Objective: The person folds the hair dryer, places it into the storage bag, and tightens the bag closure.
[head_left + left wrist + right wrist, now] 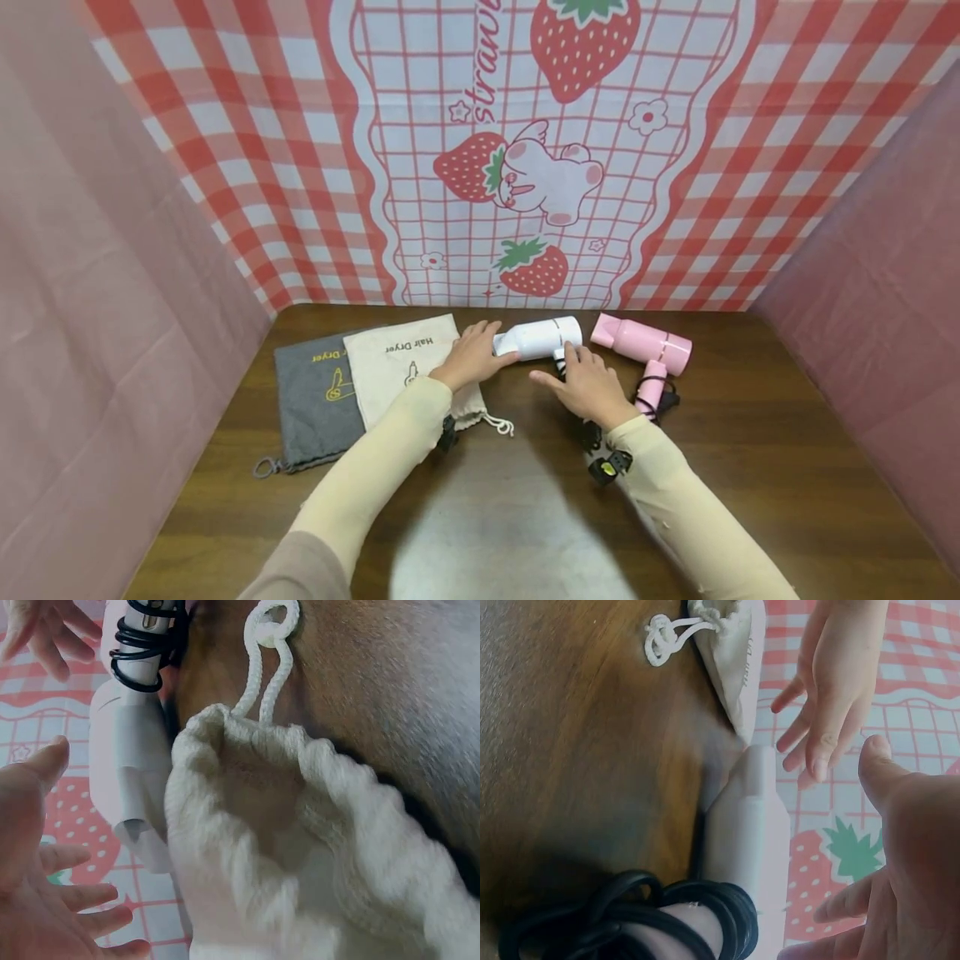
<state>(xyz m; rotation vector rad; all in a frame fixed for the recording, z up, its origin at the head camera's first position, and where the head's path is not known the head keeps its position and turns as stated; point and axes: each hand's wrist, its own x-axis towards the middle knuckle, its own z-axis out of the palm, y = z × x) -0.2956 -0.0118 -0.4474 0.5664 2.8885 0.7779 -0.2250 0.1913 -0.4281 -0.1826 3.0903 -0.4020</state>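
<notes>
A white hair dryer [538,338] lies on the table near the back wall, with black cord wound round its handle [144,645]. My left hand [474,358] is over its nozzle end, beside the cream drawstring bag [375,354]; the fingers [97,896] are spread and hold nothing. Over the handle side reaches my right hand [592,387], thumb out and fingers loosely extended. In the right wrist view, a gap shows between the right hand [915,862] and the dryer body [742,832]. The right hand partly hides the dryer's handle in the head view.
A pink hair dryer [645,343] with a black cord lies to the right. At left, the cream bag overlaps a grey drawstring bag [307,417]. A strawberry-print cloth [540,167] stands behind the brown table [480,517], with pink cloth on both sides.
</notes>
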